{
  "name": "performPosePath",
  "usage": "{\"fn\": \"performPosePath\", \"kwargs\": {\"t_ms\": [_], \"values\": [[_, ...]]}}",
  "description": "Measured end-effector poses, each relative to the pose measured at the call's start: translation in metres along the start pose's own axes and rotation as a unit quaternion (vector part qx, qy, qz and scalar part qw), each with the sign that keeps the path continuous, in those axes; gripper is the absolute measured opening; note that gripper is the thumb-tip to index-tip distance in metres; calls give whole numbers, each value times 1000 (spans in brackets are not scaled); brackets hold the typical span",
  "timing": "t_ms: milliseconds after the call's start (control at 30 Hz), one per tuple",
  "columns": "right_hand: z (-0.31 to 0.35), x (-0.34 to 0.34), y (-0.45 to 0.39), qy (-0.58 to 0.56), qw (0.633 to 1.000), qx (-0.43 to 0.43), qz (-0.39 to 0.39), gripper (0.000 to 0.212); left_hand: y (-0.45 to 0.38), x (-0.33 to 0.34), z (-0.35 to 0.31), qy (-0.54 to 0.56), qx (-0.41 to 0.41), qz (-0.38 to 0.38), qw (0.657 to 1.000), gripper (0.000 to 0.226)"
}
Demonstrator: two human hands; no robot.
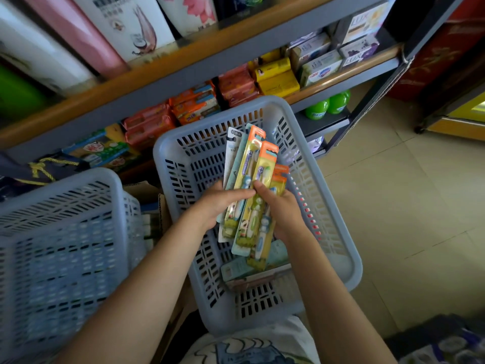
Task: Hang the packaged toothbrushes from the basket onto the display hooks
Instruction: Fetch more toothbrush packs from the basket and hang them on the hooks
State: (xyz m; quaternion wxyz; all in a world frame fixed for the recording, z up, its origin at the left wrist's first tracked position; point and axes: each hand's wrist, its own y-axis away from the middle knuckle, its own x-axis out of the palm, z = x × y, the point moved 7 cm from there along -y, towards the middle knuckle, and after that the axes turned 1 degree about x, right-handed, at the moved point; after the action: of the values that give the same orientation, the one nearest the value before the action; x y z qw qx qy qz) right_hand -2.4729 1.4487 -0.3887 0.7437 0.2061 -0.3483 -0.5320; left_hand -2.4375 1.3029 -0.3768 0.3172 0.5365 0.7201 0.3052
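Toothbrush packs are held fanned above the grey basket, gripped by the left hand and pinched by the right hand. Gathering appears underway; display hooks, unseen, must be reached next.

Two grey baskets are counted, two green bottles on the shelf, and at least four toothbrush packs held fanned between two hands.
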Motion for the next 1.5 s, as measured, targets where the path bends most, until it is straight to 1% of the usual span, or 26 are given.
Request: {"fn": "performPosePath", "kwargs": {"t_ms": [33,67,133,167,200,267,300,333,433,467,533,567,633,667,700,767,800,933,1000,1133,1167,1233,1300,1367,1400,1500], "values": [[11,4,7,-2,1000,-18,1,26,7,1,-5,-3,16,10,1000,78],[23,9,16,3,999,-39,2,22,15,3,-12,-7,35,15,999,86],[44,23,33,22,997,-79,6,18,33,1,-25,-9,76,27,997,65],[52,30,40,28,995,-92,9,19,43,0,-31,-3,97,34,995,60],[59,39,49,32,994,-102,9,28,53,-3,-37,0,114,34,993,65],[69,56,69,45,993,-109,0,65,80,-13,-51,-2,156,31,987,78],[71,64,76,53,993,-107,-4,76,92,-21,-54,2,176,30,984,79],[73,73,86,55,992,-115,0,70,107,-30,-55,10,192,27,981,75],[72,113,121,76,985,-153,26,28,154,-73,-43,69,228,-7,971,42],[67,128,135,100,979,-175,32,21,170,-92,-33,88,235,-26,968,36],[49,167,164,157,963,-209,58,32,205,-137,-6,126,249,-65,958,33],[38,191,180,179,954,-226,78,33,224,-161,9,155,254,-82,951,32],[12,243,216,216,935,-259,113,17,263,-212,48,203,265,-114,936,31],[-3,268,234,237,926,-271,117,15,283,-237,69,219,268,-127,930,32],[-19,294,251,256,918,-280,118,17,306,-261,88,233,274,-136,923,37],[-52,351,287,292,899,-298,135,28,347,-310,128,252,296,-153,909,57],[-69,380,305,310,886,-311,149,35,367,-334,149,264,305,-166,900,58],[-134,490,379,366,827,-351,244,51,446,-421,220,325,328,-251,851,38],[-165,535,409,383,802,-345,302,47,476,-460,250,355,334,-299,821,34],[-215,607,458,417,750,-318,403,13,527,-528,297,389,361,-377,759,41],[-225,623,467,410,741,-308,434,11,537,-543,308,393,366,-392,747,42],[-245,651,478,406,723,-279,485,15,552,-571,327,389,368,-420,733,52],[-262,679,482,411,705,-277,508,35,566,-596,342,391,368,-451,713,73],[-272,702,479,409,708,-281,502,40,575,-615,350,394,362,-468,704,85],[-277,719,476,403,710,-275,507,37,579,-630,354,393,365,-473,699,84],[-289,770,464,370,719,-247,533,27,583,-680,360,395,370,-483,688,59]]}}
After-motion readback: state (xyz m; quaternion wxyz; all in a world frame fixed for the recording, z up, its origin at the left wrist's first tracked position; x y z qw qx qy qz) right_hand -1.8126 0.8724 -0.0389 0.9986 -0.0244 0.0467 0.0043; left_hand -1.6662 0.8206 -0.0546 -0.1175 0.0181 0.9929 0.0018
